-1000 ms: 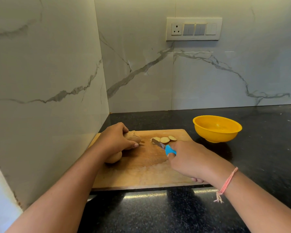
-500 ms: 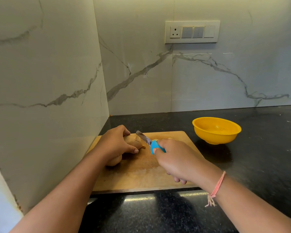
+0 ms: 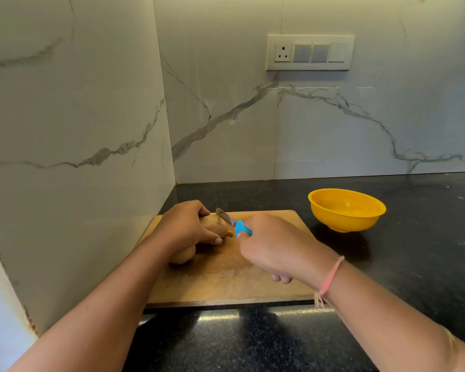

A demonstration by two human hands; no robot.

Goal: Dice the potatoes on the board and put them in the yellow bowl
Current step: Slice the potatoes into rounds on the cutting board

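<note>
You are cutting into a potato; the dicing is hardly started.

In the head view, you are pinning a potato [image 3: 212,222] to the far left part of the board [image 3: 226,285] with your left hand [image 3: 188,229], fingers curled over it. A second potato [image 3: 181,255] is lying whole just nearer, under that wrist. Your right hand [image 3: 277,245] is clenching the blue-handled knife [image 3: 226,217], its blade touching the held potato's right end. The yellow bowl [image 3: 344,224] is sitting right of the board on the counter [image 3: 414,264] with nothing visible inside, so I judge all the transfer is left.

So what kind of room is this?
Probably a home kitchen: a knife at a potato on a wooden cutting board, a yellow bowl on the dark stone counter, and a wall switch panel.
</note>
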